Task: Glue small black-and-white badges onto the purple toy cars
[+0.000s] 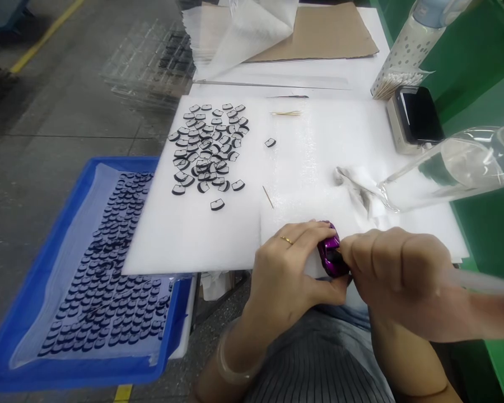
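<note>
Both hands (pixel 292 271) curl inward, meeting at a glossy purple piece (pixel 330 244).

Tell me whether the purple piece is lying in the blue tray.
No, the purple piece is held in the left hand, well apart from the blue tray.

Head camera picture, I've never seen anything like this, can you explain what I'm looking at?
No machine here: a camera on the wearer's head looks forward and down. The bare left hand, wearing a gold ring, holds a glossy purple part. The bare right hand is against it; what it grips, if anything, is unclear. Small curved black-edged pieces lie on a white foam sheet, with a clear plastic bottle toward the right. A blue tray on the left holds rows of dark pieces.
</note>
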`<state>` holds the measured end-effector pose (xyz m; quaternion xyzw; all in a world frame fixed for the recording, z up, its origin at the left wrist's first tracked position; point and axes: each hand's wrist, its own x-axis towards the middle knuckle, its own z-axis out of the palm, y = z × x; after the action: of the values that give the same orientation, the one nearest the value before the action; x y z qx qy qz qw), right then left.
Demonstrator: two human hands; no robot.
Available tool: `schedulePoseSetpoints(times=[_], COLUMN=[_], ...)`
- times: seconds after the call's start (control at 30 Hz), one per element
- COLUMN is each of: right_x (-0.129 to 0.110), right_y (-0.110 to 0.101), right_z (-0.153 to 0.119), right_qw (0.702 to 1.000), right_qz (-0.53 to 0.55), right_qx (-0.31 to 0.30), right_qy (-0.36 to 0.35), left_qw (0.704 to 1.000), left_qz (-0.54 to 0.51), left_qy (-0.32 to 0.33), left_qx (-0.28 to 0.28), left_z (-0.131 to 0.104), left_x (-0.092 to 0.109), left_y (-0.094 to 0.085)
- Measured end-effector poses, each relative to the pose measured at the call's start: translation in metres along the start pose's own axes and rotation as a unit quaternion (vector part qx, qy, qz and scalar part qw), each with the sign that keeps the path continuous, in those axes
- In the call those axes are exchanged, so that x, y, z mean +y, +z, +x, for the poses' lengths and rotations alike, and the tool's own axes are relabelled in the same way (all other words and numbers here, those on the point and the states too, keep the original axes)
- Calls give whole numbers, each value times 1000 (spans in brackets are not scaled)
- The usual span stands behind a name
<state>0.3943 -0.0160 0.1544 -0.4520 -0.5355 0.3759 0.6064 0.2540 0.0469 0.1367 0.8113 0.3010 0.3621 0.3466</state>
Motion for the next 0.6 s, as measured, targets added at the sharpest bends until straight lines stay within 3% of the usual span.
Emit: schedulePoseSetpoints(times=[0.1,0.2,0.47,0.6], right_x=[-8,-12,-18,-24], right_y=[3,1,-1,7], right_z=[0,0,2,2], right_qw=[997,994,991,991], right_qz=[62,101,123,105], right_qx=[38,20,39,86], right_qy=[-24,-20,-20,12], left_qw=[1000,1000,1000,1000], left_qz=[5,10,18,18], left_qy=[3,5,12,12], left_qx=[6,11,7,8], left_z=[0,-1,-3,-2], left_x=[0,-1,-1,-1], left_y=[2,3,4,5])
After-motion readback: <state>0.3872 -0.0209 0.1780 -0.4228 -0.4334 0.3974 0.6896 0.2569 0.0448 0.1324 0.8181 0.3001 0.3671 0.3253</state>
